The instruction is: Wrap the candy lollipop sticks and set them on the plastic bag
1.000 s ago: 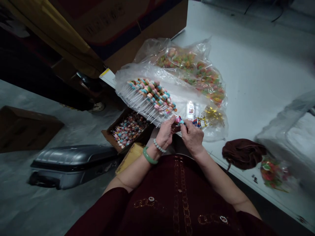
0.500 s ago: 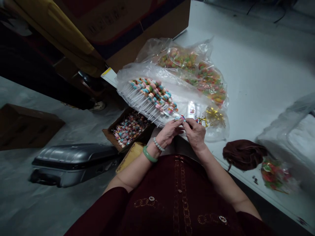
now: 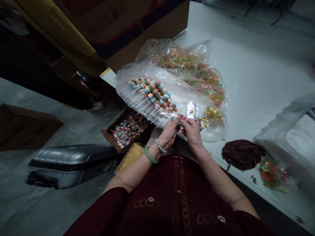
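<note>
Both hands are together at the table's near edge, on a wrapped candy stick (image 3: pixel 174 116) in clear film. My left hand (image 3: pixel 169 133), with a bead bracelet and a green bangle, is closed round it. The thumb and fingers of my right hand (image 3: pixel 193 133) pinch its near end, where small coloured bits show; fingers hide the detail. Just beyond lies a pile of candy skewers (image 3: pixel 157 93) with white sticks pointing left. Right of the pile are clear printed wrappers (image 3: pixel 191 110) and gold twist ties (image 3: pixel 213 117), all on a plastic sheet (image 3: pixel 179 93).
Bags of gummy candy (image 3: pixel 197 67) lie behind the pile. Below left stands an open box of wrapped candy (image 3: pixel 129 129), near a grey suitcase (image 3: pixel 73 160). A large carton (image 3: pixel 152 39) stands behind. On the right are a dark brown bundle (image 3: pixel 242 154) and a small candy bag (image 3: pixel 272 175).
The wrapped candy has been drawn in toward my hands. My left fingers now wrap further round it, and my right hand has shifted slightly down and left.
</note>
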Demonstrator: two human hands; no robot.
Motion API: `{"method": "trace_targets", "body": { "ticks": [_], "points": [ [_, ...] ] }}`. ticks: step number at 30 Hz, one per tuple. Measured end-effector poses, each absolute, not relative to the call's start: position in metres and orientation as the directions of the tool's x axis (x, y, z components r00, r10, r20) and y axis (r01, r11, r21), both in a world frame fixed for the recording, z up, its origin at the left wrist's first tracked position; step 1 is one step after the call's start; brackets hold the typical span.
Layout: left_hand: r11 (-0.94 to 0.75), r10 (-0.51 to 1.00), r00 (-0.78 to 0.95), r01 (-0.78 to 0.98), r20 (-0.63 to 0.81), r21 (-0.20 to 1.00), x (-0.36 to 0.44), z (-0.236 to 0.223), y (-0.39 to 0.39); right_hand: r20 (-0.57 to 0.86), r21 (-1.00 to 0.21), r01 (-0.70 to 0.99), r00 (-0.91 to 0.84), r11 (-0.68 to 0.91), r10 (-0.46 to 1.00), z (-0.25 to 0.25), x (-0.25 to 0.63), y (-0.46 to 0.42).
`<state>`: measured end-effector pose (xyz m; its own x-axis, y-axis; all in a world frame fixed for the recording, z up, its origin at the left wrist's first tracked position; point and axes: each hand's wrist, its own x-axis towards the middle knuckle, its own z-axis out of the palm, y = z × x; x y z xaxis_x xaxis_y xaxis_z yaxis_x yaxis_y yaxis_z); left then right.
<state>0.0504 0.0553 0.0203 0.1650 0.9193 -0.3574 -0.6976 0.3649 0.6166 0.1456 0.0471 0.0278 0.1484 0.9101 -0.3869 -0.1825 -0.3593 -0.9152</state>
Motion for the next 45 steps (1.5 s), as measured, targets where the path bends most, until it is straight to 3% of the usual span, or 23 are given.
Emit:
{"method": "trace_targets", "body": {
  "ticks": [2, 4, 7, 11, 16, 19, 23, 28, 30, 34, 36, 40, 45],
  "points": [
    [0.402, 0.897, 0.174, -0.702, -0.407, 0.588, 0.048, 0.023, 0.059, -0.324, -0.946, -0.055, 0.12, -0.32, 0.938, 0.03, 0.148, 0.042],
    [0.417, 0.877, 0.156, -0.717, -0.455, 0.559, 0.044, 0.028, 0.063, -0.209, -0.95, 0.21, 0.115, -0.229, 0.971, 0.032, 0.152, 0.035],
    [0.419, 0.867, 0.148, -0.735, -0.477, 0.534, 0.042, 0.036, 0.065, 0.066, -0.752, 0.658, 0.137, -0.041, 0.988, 0.034, 0.156, 0.026],
    [0.453, 0.857, 0.196, -0.729, -0.477, 0.513, 0.047, 0.043, 0.059, 0.303, -0.493, 0.863, 0.048, 0.113, 0.952, 0.032, 0.155, 0.023],
    [0.515, 0.83, 0.282, -0.719, -0.481, 0.468, 0.045, 0.045, 0.059, 0.362, -0.383, 0.908, -0.021, 0.17, 0.932, 0.03, 0.155, 0.026],
    [0.534, 0.828, 0.308, -0.691, -0.469, 0.488, 0.039, 0.042, 0.06, 0.326, -0.44, 0.889, 0.027, 0.126, 0.945, 0.029, 0.155, 0.027],
    [0.462, 0.878, 0.236, -0.642, -0.416, 0.611, 0.041, 0.036, 0.056, 0.279, -0.503, 0.861, 0.085, 0.07, 0.957, 0.029, 0.153, 0.028],
    [0.424, 0.897, 0.208, -0.647, -0.389, 0.634, 0.053, 0.032, 0.051, 0.335, -0.339, 0.926, -0.046, 0.166, 0.941, 0.028, 0.146, 0.029],
    [0.434, 0.889, 0.216, -0.677, -0.403, 0.594, 0.053, 0.029, 0.053, 0.295, -0.394, 0.905, -0.042, 0.161, 0.954, 0.03, 0.146, 0.029],
    [0.469, 0.847, 0.223, -0.741, -0.483, 0.481, 0.039, 0.026, 0.06, 0.098, -0.712, 0.697, -0.017, 0.082, 0.995, 0.037, 0.156, 0.028],
    [0.531, 0.816, 0.301, -0.727, -0.493, 0.435, 0.028, 0.027, 0.064, 0.025, -0.807, 0.591, -0.001, 0.021, 1.0, 0.04, 0.164, 0.026],
    [0.587, 0.8, 0.412, -0.687, -0.437, 0.428, 0.017, 0.032, 0.068, 0.051, -0.83, 0.556, 0.02, 0.031, 0.999, 0.038, 0.17, 0.021],
    [0.468, 0.879, 0.287, -0.666, -0.38, 0.581, 0.028, 0.033, 0.063, 0.265, -0.696, 0.694, 0.014, 0.181, 0.964, 0.029, 0.153, 0.018]
  ]
}}
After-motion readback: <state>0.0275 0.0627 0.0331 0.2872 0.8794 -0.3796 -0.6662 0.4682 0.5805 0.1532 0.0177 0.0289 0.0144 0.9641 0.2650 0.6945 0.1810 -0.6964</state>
